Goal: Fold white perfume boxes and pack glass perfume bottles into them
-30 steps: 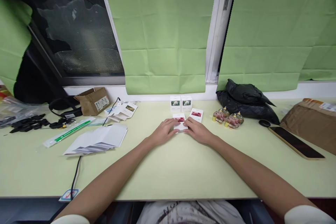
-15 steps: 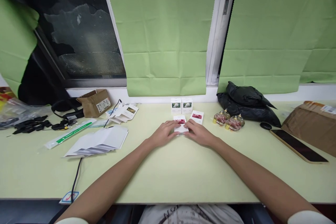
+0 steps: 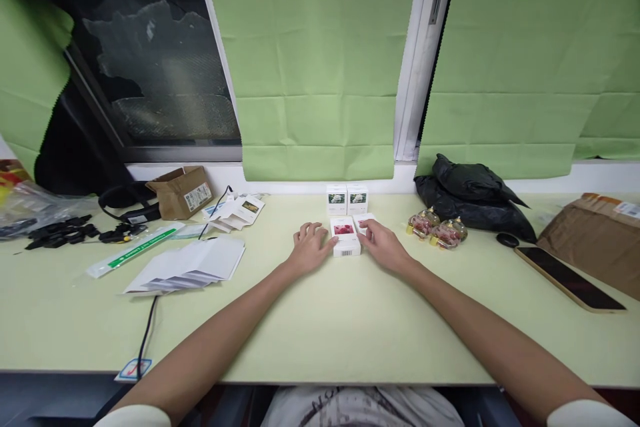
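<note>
On the table in front of me lies a small white box [image 3: 343, 228] with a pink flower picture and a barcode on its near end. My left hand [image 3: 311, 250] rests at its left side, fingers spread on the table, the thumb at the box's edge. A second white flower box [image 3: 364, 218] lies against its right side, mostly covered by my right hand [image 3: 383, 245]. The fingers and thumb of that hand are bent around it. Just behind, two upright white boxes [image 3: 347, 200] with white flower pictures stand side by side.
To the right are perfume-like glass bottles [image 3: 436, 229] with gold caps, black plastic bags [image 3: 473, 197], a phone [image 3: 567, 277] and a brown parcel [image 3: 595, 237]. Folded white cards [image 3: 193, 267], an open cardboard box [image 3: 181, 193] and a black cable [image 3: 147, 333] are on the left.
My left hand has come off the front box and moved left onto the table. My right hand has shifted to the second box, which now sits further left, against the first.
</note>
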Demonstrator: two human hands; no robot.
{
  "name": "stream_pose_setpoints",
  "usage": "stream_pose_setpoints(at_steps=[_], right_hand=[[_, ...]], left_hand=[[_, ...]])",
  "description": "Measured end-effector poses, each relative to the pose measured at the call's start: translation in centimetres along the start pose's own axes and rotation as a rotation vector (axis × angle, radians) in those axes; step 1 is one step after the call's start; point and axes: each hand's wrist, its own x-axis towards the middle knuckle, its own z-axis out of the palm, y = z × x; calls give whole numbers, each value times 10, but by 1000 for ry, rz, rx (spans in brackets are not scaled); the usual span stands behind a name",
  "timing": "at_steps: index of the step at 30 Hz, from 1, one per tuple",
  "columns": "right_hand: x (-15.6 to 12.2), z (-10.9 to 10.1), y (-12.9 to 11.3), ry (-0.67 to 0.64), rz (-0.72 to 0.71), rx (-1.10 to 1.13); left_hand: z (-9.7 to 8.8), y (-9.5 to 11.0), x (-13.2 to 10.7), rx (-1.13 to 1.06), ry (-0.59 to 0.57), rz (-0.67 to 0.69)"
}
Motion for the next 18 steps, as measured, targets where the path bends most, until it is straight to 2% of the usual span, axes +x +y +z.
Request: stream_pose_setpoints(at_steps=[8,13,18], right_hand=[[-2,-3,-5,-31,-41,-48],[-3,-1,-5,-40,-84,-69],[-3,0,-4,-42,-109,-66]], left_hand=[[4,-1,2,-34,0,-47],[8,-10,5,-116,15,1],[5,-10,4,-168,17,24]])
